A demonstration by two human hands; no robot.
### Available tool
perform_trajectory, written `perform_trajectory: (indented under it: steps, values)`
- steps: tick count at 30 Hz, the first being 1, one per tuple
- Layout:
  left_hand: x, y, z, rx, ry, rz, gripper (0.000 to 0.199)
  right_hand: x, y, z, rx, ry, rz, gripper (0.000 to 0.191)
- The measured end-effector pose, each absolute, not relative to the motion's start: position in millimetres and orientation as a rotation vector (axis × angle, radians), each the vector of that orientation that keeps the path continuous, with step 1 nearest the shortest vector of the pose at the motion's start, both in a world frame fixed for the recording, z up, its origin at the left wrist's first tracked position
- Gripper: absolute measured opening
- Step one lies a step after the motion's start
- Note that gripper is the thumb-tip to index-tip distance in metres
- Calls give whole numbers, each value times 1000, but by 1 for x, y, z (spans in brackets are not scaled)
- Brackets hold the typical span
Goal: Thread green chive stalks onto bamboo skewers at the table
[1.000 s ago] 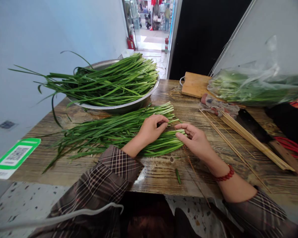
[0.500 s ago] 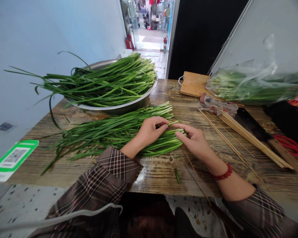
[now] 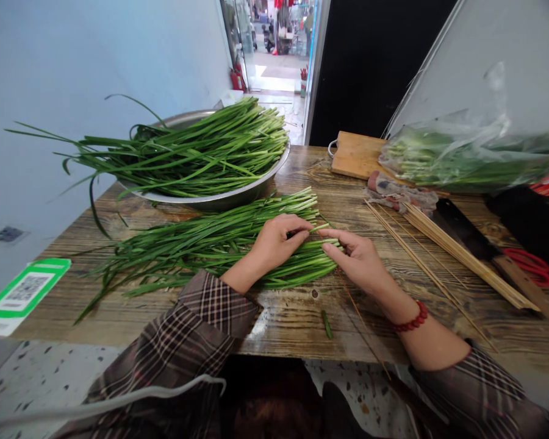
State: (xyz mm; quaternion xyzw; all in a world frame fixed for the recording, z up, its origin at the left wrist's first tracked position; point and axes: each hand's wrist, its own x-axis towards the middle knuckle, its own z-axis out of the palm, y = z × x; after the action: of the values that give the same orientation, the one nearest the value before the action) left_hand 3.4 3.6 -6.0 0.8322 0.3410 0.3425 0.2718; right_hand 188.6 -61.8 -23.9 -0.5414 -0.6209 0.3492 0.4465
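Note:
A pile of garlic chives [image 3: 192, 247] lies on the wooden table, with pale stem ends toward the right. My left hand [image 3: 279, 241] rests over the near part of the pile, thumb and forefinger pinching a chive stem that pokes out to the right. Facing it, my right hand [image 3: 359, 259] has its thumb and fingertips closed on the stem ends. Below the right hand, a thin brown stick [image 3: 359, 314] slants down past the table's front edge; whether the hand holds it is hidden. A short green leaf piece [image 3: 326, 324] lies nearby.
Behind the pile stands a metal basin [image 3: 238, 198] heaped with chives. To the right are bamboo skewers [image 3: 466, 253], a cleaver [image 3: 476, 235], red-handled scissors [image 3: 531, 265], a cutting board [image 3: 357, 155] and a plastic bag of greens [image 3: 476, 155]. A QR-code card [image 3: 27, 292] lies left.
Both hands stay almost exactly in place at the stem ends. The pale stem between the fingertips shows slightly more; nothing else visibly moves.

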Motion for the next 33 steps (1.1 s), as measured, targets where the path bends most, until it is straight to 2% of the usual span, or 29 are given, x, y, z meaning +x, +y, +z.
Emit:
perform_trajectory:
  steps: [5,10,21,27,33]
  values:
    - [3,4,-8,2339,917,942,14,189,-61,-30,-1338,-1515,933,32]
    - [2,5,-9,2409,902,913,14,188,-61,-28,-1303,-1484,967,49]
    - [3,1,-8,2466,764,737,20,188,-59,-36,-1321,-1477,924,22]
    - [-4,11,-8,2281,933,808,21,192,-59,-34,-1306,-1560,1021,17]
    - [-12,25,-18,2483,979,778,20,192,-62,-29,-1309,-1621,1057,17]
